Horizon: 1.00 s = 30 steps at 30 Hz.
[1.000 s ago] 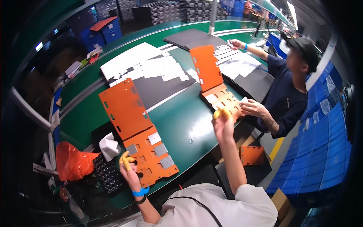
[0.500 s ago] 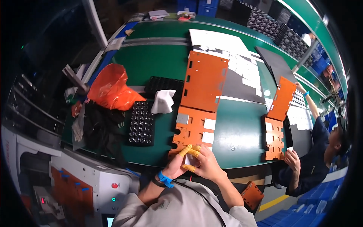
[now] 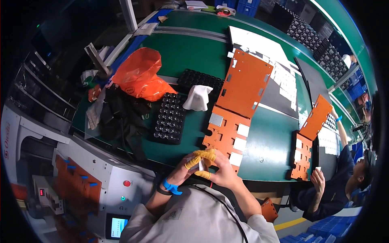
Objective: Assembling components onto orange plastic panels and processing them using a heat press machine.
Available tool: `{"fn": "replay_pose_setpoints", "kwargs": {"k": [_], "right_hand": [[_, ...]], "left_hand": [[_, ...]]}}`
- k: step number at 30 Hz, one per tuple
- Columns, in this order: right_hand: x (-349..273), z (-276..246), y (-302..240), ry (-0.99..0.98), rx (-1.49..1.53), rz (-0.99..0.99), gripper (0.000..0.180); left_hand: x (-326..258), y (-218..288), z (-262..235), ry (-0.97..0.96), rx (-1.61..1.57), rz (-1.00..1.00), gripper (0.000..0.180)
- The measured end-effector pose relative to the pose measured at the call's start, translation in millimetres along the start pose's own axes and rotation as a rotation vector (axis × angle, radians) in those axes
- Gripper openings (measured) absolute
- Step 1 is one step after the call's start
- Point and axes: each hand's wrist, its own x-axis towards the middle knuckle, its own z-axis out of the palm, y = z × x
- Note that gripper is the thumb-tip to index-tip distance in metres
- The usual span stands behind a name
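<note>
My left hand (image 3: 181, 172) and my right hand (image 3: 222, 169) meet in front of my body, near edge of the bench below them. Yellow finger cots cover several fingertips. Between them both hands hold a small whitish plate (image 3: 201, 165), mostly hidden by the fingers. Just beyond lies an orange fixture base (image 3: 227, 131) with cutouts. A silver plate (image 3: 216, 119) sits at its far left, and white plates (image 3: 243, 129) line its right side. Its orange lid (image 3: 245, 83) is swung open away from me.
Left of the fixture are a black lens tray (image 3: 168, 119), a white cloth (image 3: 197, 98) and an orange bag (image 3: 139, 73). Many white pieces (image 3: 285, 81) lie on a dark board beyond. A co-worker (image 3: 336, 182) at right handles a white piece beside another orange fixture (image 3: 302, 156).
The view has turned, so the bench appears shifted right. My hands are now further left relative to the fixture, uncovering another white plate at its near right. Both still hold the small plate.
</note>
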Motion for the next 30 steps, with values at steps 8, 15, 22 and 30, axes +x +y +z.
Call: {"fn": "replay_pose_setpoints", "kwargs": {"k": [8,15,22,30], "right_hand": [[48.9,17.7,6.3,-0.070,0.130,-0.036,0.050],[104.4,53.3,25.3,0.059,-0.612,0.024,0.036],[114.7,75.4,29.2,0.082,-0.787,0.007,0.035],[103.3,59.9,12.8,0.173,-0.523,0.094,0.030]], "left_hand": [[-26.3,11.7,-31.8,0.209,0.004,0.187,0.052],[-57.0,30.6,-32.2,0.439,0.148,0.429,0.071],[-59.2,30.5,-32.7,0.489,0.120,0.485,0.068],[-43.6,39.5,-18.0,0.443,0.053,0.525,0.080]]}}
